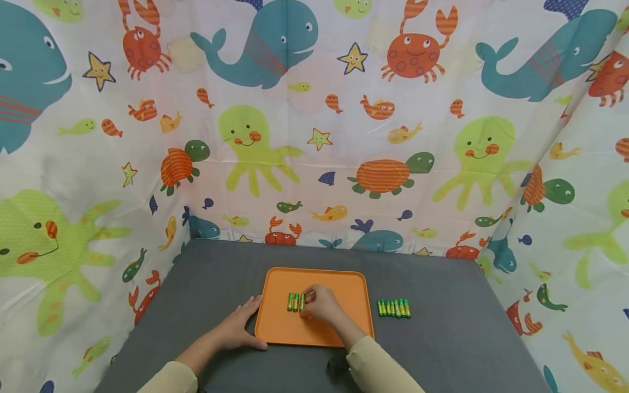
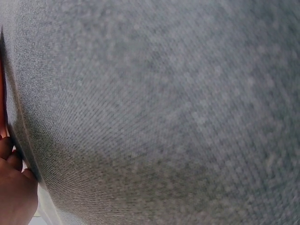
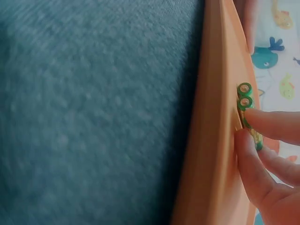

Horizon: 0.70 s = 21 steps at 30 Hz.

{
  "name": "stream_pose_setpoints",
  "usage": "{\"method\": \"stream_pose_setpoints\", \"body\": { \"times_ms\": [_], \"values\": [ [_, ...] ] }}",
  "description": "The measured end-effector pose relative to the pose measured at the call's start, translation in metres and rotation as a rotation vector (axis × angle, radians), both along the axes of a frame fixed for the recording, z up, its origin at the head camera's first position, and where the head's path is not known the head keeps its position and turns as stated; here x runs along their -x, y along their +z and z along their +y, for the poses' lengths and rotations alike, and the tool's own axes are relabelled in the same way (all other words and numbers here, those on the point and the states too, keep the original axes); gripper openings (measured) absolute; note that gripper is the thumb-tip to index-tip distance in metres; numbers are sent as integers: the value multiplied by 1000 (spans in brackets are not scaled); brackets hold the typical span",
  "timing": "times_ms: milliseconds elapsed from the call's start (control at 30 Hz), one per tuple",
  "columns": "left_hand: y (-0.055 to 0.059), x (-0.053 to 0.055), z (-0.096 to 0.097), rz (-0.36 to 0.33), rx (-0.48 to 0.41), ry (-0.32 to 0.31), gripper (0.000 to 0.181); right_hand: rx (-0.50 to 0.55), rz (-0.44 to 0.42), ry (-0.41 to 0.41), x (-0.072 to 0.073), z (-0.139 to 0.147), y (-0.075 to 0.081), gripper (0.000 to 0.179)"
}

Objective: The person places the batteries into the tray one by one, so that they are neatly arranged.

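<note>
An orange tray (image 1: 339,281) lies on the grey table. My left hand (image 1: 238,326) rests against its left side, fingers at the left rim and thumb by the near-left corner; in the left wrist view only part of that hand (image 2: 16,187) shows at the edge. Over the middle of the tray, my right hand (image 1: 321,304) pinches a green-and-yellow battery (image 3: 258,140) between thumb and fingertips. Just left of it, a short row of similar batteries (image 1: 293,302) sits on the tray. The fingers partly cover the held battery.
Right of the tray, a row of several green-and-yellow batteries (image 1: 394,308) lies side by side on the grey table (image 1: 432,338). A small dark object (image 1: 337,367) is near the right sleeve. A curtain (image 1: 314,164) with sea animals encloses the back and sides.
</note>
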<state>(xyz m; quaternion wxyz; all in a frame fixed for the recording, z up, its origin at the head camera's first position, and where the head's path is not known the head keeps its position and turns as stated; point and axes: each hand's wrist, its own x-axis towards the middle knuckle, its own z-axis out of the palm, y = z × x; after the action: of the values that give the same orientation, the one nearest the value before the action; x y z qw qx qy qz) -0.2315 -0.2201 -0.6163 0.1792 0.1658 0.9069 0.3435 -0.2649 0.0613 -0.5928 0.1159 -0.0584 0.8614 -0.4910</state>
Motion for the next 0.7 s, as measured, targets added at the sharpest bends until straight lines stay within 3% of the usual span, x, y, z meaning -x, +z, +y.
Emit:
{"method": "stream_pose_setpoints", "body": {
  "times_ms": [500, 700],
  "values": [
    [0, 2, -1, 8, -12, -1, 128, -54, 21, -11, 3, -6, -4, 47],
    [0, 2, -1, -1, -10, -6, 128, 3, -11, -8, 1, -5, -3, 57]
  ]
}}
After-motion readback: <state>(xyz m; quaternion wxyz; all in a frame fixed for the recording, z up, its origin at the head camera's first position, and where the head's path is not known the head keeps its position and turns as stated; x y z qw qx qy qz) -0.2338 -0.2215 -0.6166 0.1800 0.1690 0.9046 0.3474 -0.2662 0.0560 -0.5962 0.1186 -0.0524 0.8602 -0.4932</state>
